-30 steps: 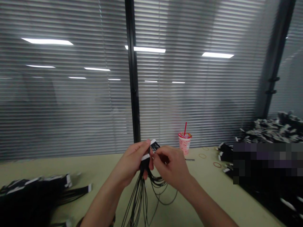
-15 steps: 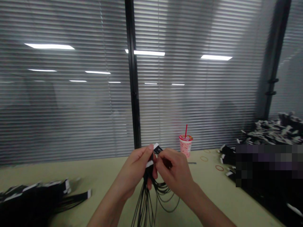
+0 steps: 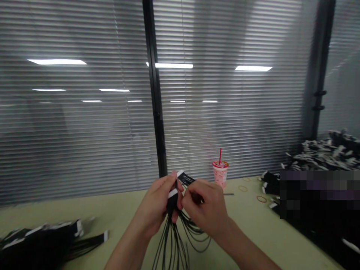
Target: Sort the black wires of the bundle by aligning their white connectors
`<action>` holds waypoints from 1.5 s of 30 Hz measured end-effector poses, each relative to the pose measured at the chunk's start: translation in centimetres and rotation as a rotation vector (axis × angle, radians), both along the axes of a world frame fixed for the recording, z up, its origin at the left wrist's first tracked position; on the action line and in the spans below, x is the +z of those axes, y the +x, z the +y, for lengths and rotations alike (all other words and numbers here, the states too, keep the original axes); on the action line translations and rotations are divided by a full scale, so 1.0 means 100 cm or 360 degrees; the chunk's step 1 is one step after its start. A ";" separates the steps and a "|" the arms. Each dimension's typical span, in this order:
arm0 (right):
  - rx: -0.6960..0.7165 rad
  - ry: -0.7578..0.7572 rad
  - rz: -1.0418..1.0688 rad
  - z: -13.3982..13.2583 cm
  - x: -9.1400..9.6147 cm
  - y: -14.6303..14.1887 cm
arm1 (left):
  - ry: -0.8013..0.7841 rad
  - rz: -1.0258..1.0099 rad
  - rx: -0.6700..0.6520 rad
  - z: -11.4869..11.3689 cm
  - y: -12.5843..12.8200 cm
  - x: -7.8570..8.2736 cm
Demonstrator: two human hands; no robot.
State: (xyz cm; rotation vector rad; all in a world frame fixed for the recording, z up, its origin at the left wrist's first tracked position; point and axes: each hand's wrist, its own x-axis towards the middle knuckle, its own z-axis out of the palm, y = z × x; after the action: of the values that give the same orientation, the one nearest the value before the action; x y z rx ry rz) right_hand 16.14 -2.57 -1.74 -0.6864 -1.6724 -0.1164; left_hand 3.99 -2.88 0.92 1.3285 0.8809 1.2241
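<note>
My left hand (image 3: 155, 205) is closed around a black wire harness (image 3: 172, 204), whose white-banded end shows below the thumb. A second white connector (image 3: 180, 174) sticks up at the fingertips, with black wires running from it toward the right. Pinched fingers of my right hand (image 3: 206, 206) sit on those wires, close beside the left hand. Loose black wires hang and loop beneath both hands. What lies inside the right fingertips is partly hidden.
A pile of black harnesses (image 3: 39, 240) lies at the left. Another large heap (image 3: 329, 153) fills the right side, partly pixelated. A pink cup (image 3: 220, 176) with a red straw stands at the back, near several rubber bands (image 3: 261, 199). Window blinds rise behind the table.
Both hands have shifted slightly left in view along with the harness. The upper connector is turned more sideways, and more wire shows between it and my right fingers.
</note>
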 end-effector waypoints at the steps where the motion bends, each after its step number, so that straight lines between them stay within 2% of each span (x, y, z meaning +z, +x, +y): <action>1: -0.0007 -0.0015 -0.0018 0.000 -0.001 0.000 | -0.0001 0.0010 -0.0006 0.000 -0.001 0.001; 15: -0.0001 -0.0269 -0.0189 0.000 0.006 0.009 | 0.0016 0.0067 -0.0072 0.002 -0.002 0.002; 25: 0.0005 -0.0202 -0.0188 0.000 0.007 0.009 | -0.0016 0.0062 -0.0066 0.001 -0.001 0.004; 45: 0.0038 -0.0297 -0.0204 -0.001 0.010 0.011 | -0.0015 0.0133 -0.0119 0.001 -0.003 0.001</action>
State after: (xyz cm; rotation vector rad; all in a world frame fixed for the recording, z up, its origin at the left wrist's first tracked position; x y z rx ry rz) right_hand 17.22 -2.67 -0.75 -0.8126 -1.8294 0.0134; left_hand 3.69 -2.76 1.07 1.4015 0.8868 1.1120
